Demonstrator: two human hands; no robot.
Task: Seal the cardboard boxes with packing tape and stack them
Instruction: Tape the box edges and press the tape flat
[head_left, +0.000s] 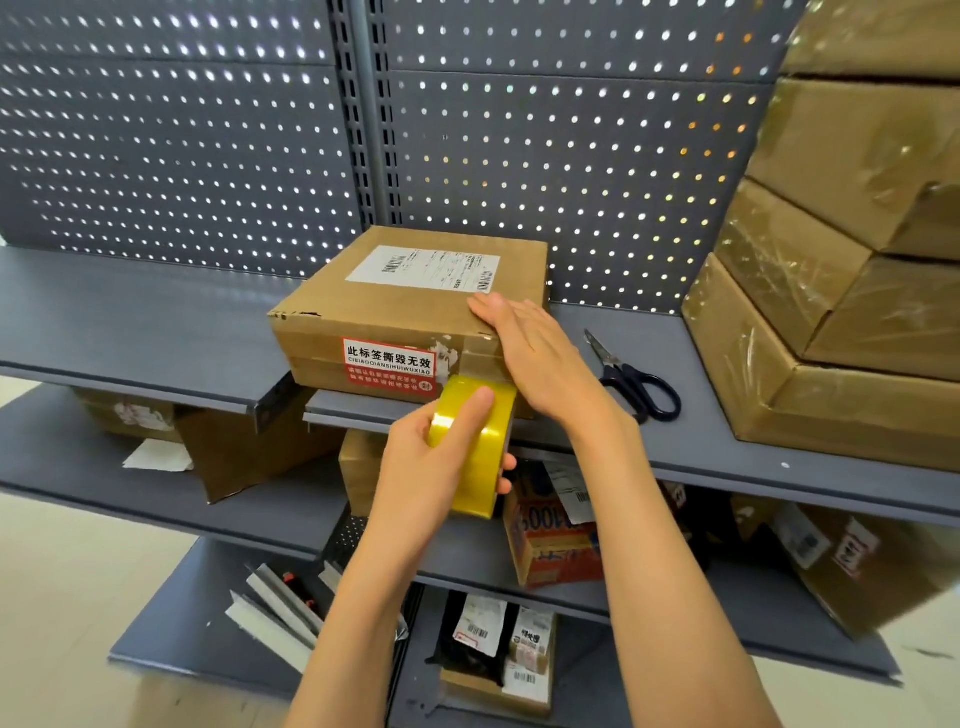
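Both forearms reach up from the bottom edge toward a grey metal shelf (156, 332) backed by perforated panels. Nearest is the left hand (426, 462), whose fingers curl round a roll of yellow packing tape (475, 447), thumb across its outer face and fingertips showing at its far lower side; the roll is held just in front of the shelf lip, touching or almost touching the lower front face of the cardboard box (410, 306). That box sits on the shelf against the panel, near the middle, with a white shipping label (423, 267) on top and a red-and-white sticker (389, 366) on its front. Flat and with straight fingers, the right hand (530, 353) lies over the box's front right corner, palm against the edge. Just right of this hand a pair of black-handled scissors (631, 382) lies on the shelf, blades pointing away. Farther right stands a stack of taped boxes (831, 291), each turned a little differently, filling the shelf's right end. Below, the lower shelves hold loose cardboard (244, 447), an orange carton (556, 540) and labelled parcels (498, 649), partly hidden by the arms.
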